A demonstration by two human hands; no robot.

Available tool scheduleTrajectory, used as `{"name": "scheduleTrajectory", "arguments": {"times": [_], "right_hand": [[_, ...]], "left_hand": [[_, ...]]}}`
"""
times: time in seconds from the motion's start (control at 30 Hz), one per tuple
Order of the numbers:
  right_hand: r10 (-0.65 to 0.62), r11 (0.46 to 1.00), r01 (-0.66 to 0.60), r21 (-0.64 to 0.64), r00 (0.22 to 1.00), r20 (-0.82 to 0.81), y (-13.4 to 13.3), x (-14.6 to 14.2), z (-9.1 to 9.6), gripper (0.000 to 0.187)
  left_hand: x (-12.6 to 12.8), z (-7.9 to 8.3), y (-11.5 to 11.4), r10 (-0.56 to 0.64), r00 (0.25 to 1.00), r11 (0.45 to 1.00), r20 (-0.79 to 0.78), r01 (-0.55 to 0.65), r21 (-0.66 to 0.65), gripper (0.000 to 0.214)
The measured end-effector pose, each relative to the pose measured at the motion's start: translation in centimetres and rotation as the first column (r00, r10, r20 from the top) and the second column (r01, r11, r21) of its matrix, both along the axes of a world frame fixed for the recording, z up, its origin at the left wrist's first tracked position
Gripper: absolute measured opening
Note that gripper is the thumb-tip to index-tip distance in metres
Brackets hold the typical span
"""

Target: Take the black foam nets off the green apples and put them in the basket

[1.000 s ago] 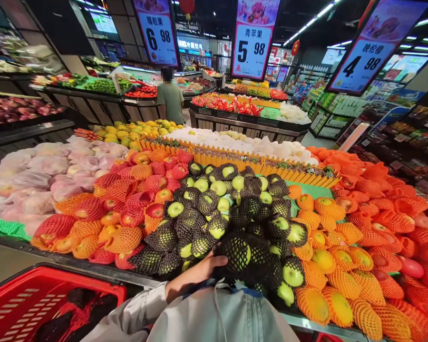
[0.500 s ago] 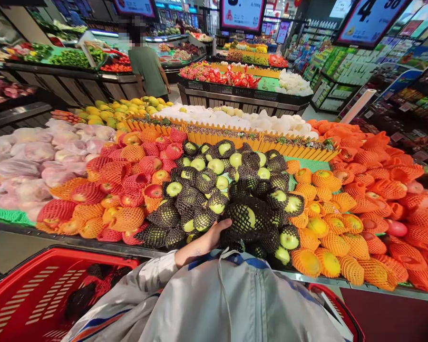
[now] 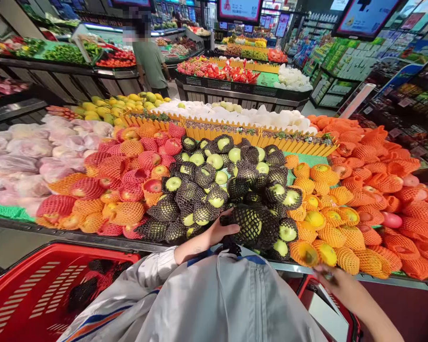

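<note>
My left hand [image 3: 219, 230] is closed around a green apple [image 3: 251, 225] in a black foam net, its thumb on the near side. The apple is over the front of a heap of other netted green apples [image 3: 174, 183]. My right hand [image 3: 330, 280] is low on the right, by the stand's front edge, just below yellow-orange fruit [image 3: 326, 254] in orange foam nets. Its fingers are smeared by motion, so I cannot make out whether they hold anything.
Left of the green apples lie red apples [image 3: 110, 168] in red and orange nets. A small yellow fence [image 3: 221, 128] runs behind the heap. A red shopping basket [image 3: 17, 294] with dark netting inside stands at lower left. Beyond the stand is a person [image 3: 151, 64].
My right hand has come into view from the lower right. My left hand, with the netted apple, has shifted slightly right and down.
</note>
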State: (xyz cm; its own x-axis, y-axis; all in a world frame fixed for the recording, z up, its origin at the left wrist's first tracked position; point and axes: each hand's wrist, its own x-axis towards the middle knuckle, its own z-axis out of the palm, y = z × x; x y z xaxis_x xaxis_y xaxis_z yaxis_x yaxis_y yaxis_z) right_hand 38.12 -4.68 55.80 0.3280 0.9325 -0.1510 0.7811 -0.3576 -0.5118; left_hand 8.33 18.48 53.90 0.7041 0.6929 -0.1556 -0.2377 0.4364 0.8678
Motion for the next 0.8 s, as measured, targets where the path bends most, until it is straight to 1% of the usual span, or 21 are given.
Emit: {"name": "scheduleTrajectory", "arguments": {"times": [0.03, 0.07, 0.1, 0.13, 0.17, 0.2, 0.23, 0.3, 0.37, 0.4, 0.43, 0.47, 0.5, 0.53, 0.57, 0.6, 0.63, 0.7, 0.73, 0.77, 0.8], "right_hand": [[0.058, 0.998, -0.058, 0.01, 0.995, -0.082, 0.7, -0.8, 0.5, 0.038], [0.123, 0.99, -0.111, 0.09, 0.982, -0.14, 1.6, -2.0, 1.0, 0.053], [0.195, 0.964, -0.155, 0.217, 0.965, -0.175, 2.7, -3.5, 1.3, 0.077], [0.269, 0.924, -0.191, 0.33, 0.94, -0.21, 3.9, -5.2, 1.4, 0.098], [0.332, 0.899, -0.226, 0.376, 0.91, -0.247, 5.2, -6.8, 1.3, 0.11], [0.397, 0.867, -0.262, 0.423, 0.877, -0.27, 6.6, -8.2, 1.0, 0.114], [0.433, 0.853, -0.275, 0.444, 0.848, -0.305, 8.0, -9.4, 0.4, 0.116], [0.424, 0.855, -0.223, 0.469, 0.822, -0.382, 10.5, -11.0, -1.0, 0.114], [0.369, 0.872, -0.11, 0.478, 0.789, -0.492, 12.4, -11.7, -2.7, 0.113], [0.327, 0.888, -0.038, 0.457, 0.752, -0.573, 13.1, -11.9, -3.4, 0.112], [0.276, 0.907, 0.042, 0.418, 0.691, -0.668, 13.6, -12.0, -4.0, 0.111], [0.221, 0.926, 0.115, 0.359, 0.605, -0.765, 14.1, -12.1, -4.4, 0.108], [0.162, 0.941, 0.181, 0.287, 0.504, -0.848, 14.5, -12.1, -4.6, 0.102], [0.104, 0.945, 0.243, 0.22, 0.414, -0.904, 15.1, -12.0, -4.5, 0.095], [0.058, 0.939, 0.3, 0.17, 0.349, -0.935, 15.7, -11.8, -4.1, 0.086], [0.026, 0.925, 0.352, 0.143, 0.318, -0.948, 16.6, -11.2, -3.4, 0.077], [-0.002, 0.896, 0.418, 0.146, 0.333, -0.943, 17.6, -10.4, -2.5, 0.069], [0.003, 0.837, 0.498, 0.224, 0.405, -0.914, 20.5, -8.0, -0.1, 0.065], [0.013, 0.793, 0.53, 0.3, 0.477, -0.879, 22.2, -6.4, 1.2, 0.067], [0.008, 0.713, 0.503, 0.487, 0.69, -0.724, 24.0, -4.7, 2.5, 0.075], [-0.019, 0.67, 0.491, 0.557, 0.761, -0.648, 25.9, -2.9, 3.6, 0.087]], "left_hand": [[0.2, 0.2, -0.1, -0.039, 0.999, 0.999, -0.009, 0.039, 0.021, 0.085], [0.4, 0.5, -0.3, -0.081, 0.997, 0.996, -0.015, 0.081, 0.036, 0.083], [0.5, 0.8, -0.5, -0.123, 0.992, 0.991, -0.02, 0.123, 0.046, 0.081], [0.7, 1.1, -0.7, -0.157, 0.987, 0.986, -0.026, 0.158, 0.048, 0.079], [0.8, 1.3, -1.0, -0.185, 0.982, 0.981, -0.033, 0.186, 0.045, 0.077], [0.9, 1.5, -1.2, -0.209, 0.977, 0.977, -0.045, 0.211, 0.042, 0.075], [1.0, 1.6, -1.5, -0.226, 0.972, 0.973, -0.063, 0.228, 0.044, 0.072], [1.1, 1.4, -1.8, -0.213, 0.97, 0.97, -0.118, 0.224, 0.091, 0.069], [0.9, 1.0, -1.7, -0.119, 0.974, 0.956, -0.193, 0.165, 0.244, 0.065], [0.7, 0.8, -1.6, -0.044, 0.974, 0.933, -0.224, 0.12, 0.34, 0.061], [0.5, 0.6, -1.5, 0.033, 0.97, 0.899, -0.24, 0.076, 0.431, 0.057], [0.3, 0.6, -1.3, 0.089, 0.966, 0.863, -0.242, 0.046, 0.504, 0.055], [0.0, 0.6, -1.0, 0.119, 0.965, 0.833, -0.234, 0.031, 0.552, 0.053], [-0.3, 0.9, -0.7, 0.128, 0.967, 0.815, -0.22, 0.023, 0.579, 0.052], [-0.7, 1.2, -0.4, 0.132, 0.97, 0.806, -0.202, 0.014, 0.592, 0.051], [-1.1, 1.5, -0.1, 0.135, 0.973, 0.805, -0.184, 0.001, 0.593, 0.05], [-1.5, 1.9, 0.3, 0.144, 0.975, 0.812, -0.168, -0.019, 0.583, 0.047], [-2.4, 2.3, 1.0, 0.185, 0.972, 0.834, -0.147, -0.076, 0.547, 0.044], [-2.8, 2.4, 1.3, 0.211, 0.967, 0.843, -0.142, -0.106, 0.528, 0.043], [-3.2, 2.4, 1.7, 0.235, 0.962, 0.848, -0.139, -0.133, 0.513, 0.043], [-3.6, 2.3, 1.9, 0.255, 0.957, 0.85, -0.138, -0.153, 0.504, 0.042]]}}
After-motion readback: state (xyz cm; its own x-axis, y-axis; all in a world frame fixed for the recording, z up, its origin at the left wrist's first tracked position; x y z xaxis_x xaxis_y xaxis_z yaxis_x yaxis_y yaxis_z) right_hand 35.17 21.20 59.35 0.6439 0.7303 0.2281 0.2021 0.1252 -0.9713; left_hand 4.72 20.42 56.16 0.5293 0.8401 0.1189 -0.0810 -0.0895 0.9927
